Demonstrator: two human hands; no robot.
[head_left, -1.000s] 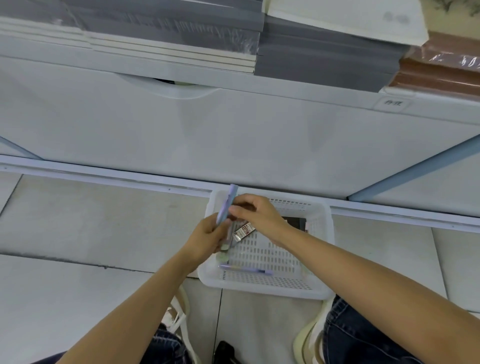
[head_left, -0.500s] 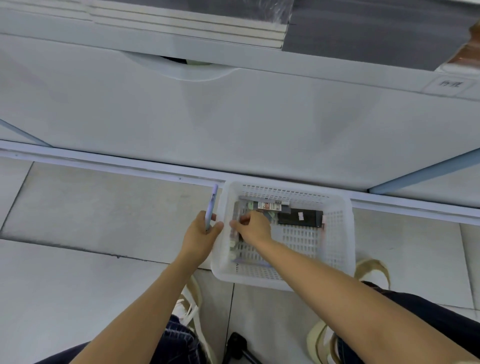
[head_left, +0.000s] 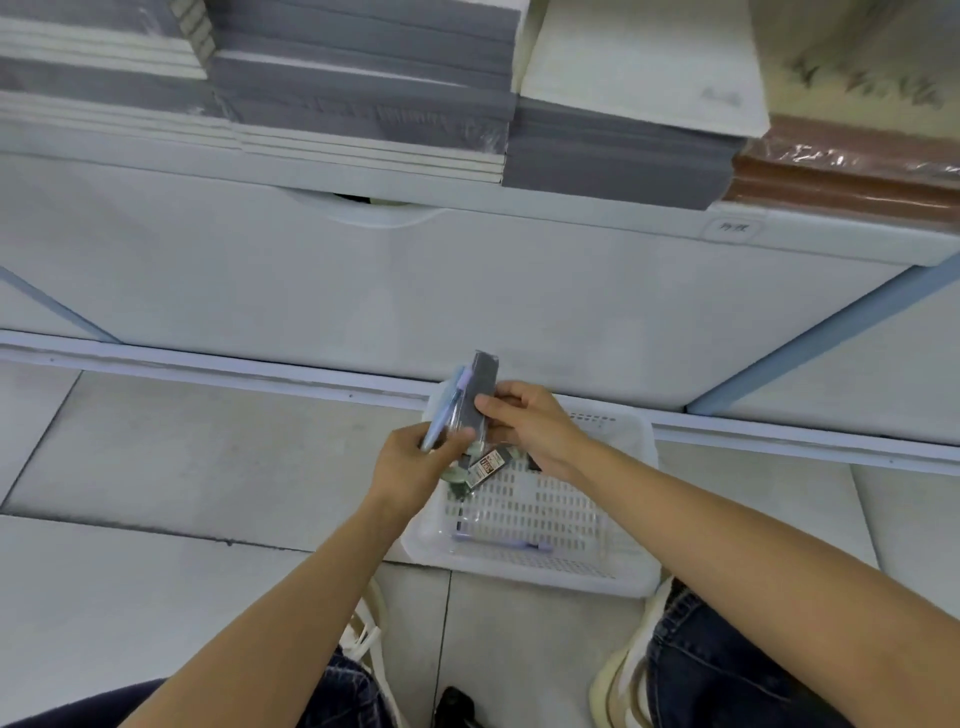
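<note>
Fingers (head_left: 506, 397) of the right hand (head_left: 530, 428) pinch the dark pack (head_left: 485, 376) just beside pens (head_left: 441, 415) gripped by the left hand (head_left: 410, 465)

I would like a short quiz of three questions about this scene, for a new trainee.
1. True or false: the basket stands on a table.
2. What does the right hand pinch? A: a dark pack. B: a cup. C: a spoon.
3. Fill in: the left hand holds a blue ____.
Key: 1 false, it stands on the floor; 2 A; 3 pen.
</note>
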